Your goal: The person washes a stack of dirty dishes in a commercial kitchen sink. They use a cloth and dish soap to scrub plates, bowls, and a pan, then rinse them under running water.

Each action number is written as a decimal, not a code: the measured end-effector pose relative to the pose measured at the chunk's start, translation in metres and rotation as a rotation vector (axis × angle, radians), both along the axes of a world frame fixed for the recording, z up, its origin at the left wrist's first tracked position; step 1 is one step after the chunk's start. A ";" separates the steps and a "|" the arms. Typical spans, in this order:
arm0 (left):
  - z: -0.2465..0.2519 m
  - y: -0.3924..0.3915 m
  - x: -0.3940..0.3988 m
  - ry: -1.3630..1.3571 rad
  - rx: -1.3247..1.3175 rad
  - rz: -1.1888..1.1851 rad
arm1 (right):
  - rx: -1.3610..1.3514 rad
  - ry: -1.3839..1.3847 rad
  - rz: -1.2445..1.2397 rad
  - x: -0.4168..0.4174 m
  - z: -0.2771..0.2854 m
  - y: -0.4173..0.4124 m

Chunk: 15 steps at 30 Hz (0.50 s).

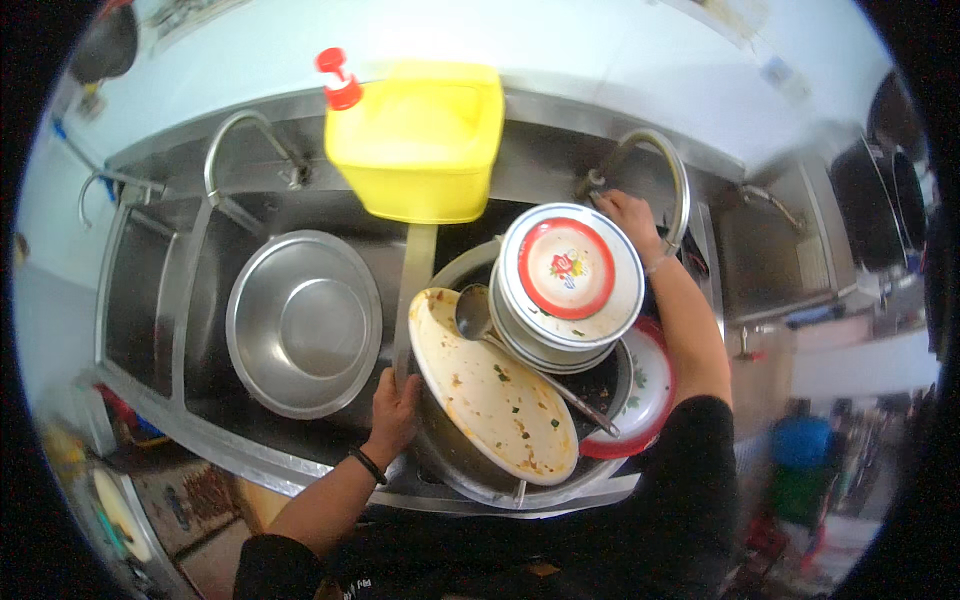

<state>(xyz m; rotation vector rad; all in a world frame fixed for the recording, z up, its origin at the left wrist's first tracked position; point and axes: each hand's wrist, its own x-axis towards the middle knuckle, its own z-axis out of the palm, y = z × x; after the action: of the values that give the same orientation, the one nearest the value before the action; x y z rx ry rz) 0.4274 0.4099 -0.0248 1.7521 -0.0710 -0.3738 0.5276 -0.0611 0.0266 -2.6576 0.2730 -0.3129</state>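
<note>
My left hand (pixel 395 411) is at the sink divider (pixel 418 259), thumb apart from the fingers, beside a large metal pot (pixel 457 465). My right hand (pixel 631 219) reaches behind the stacked bowls to the base of the right gooseneck faucet (pixel 679 184), its fingers closed around the small tap handle. Across the pot tilts a cream oval plate (pixel 487 390) smeared with food scraps. A metal ladle (pixel 475 313) lies over it. The stacked enamel bowls (pixel 568 274), the top one red-ringed with a flower print, sit at the pot's far side.
A steel basin (pixel 319 330) stands in the left sink bowl, below another gooseneck faucet (pixel 217 154). A yellow jug (pixel 416 146) with a red pump (pixel 341 86) stands over the divider's back. A red-rimmed enamel dish (pixel 646 382) sits right of the pot. Dark pans (pixel 866 199) hang at right.
</note>
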 end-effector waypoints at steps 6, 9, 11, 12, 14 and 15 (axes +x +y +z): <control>0.017 -0.005 0.001 -0.115 0.026 0.003 | 0.316 0.178 -0.106 0.005 -0.009 -0.030; 0.027 -0.002 0.003 -0.034 0.065 -0.030 | 0.273 0.145 -0.036 -0.006 0.012 -0.021; 0.024 -0.003 0.002 -0.098 0.016 0.001 | 0.291 0.239 -0.041 -0.020 0.055 -0.010; 0.026 -0.003 0.003 -0.073 -0.011 0.006 | 0.343 0.313 -0.083 -0.031 0.081 -0.003; 0.021 -0.004 0.002 -0.062 -0.045 0.005 | 0.203 0.438 -0.100 -0.066 0.124 -0.008; 0.005 -0.006 0.001 -0.074 -0.043 0.009 | 0.018 0.492 -0.062 -0.083 0.141 -0.013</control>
<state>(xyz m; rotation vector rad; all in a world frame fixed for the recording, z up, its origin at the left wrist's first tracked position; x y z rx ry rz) 0.4281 0.4036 -0.0195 1.7233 -0.1235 -0.2984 0.4443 -0.0741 0.1679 -2.6755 0.5056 0.3314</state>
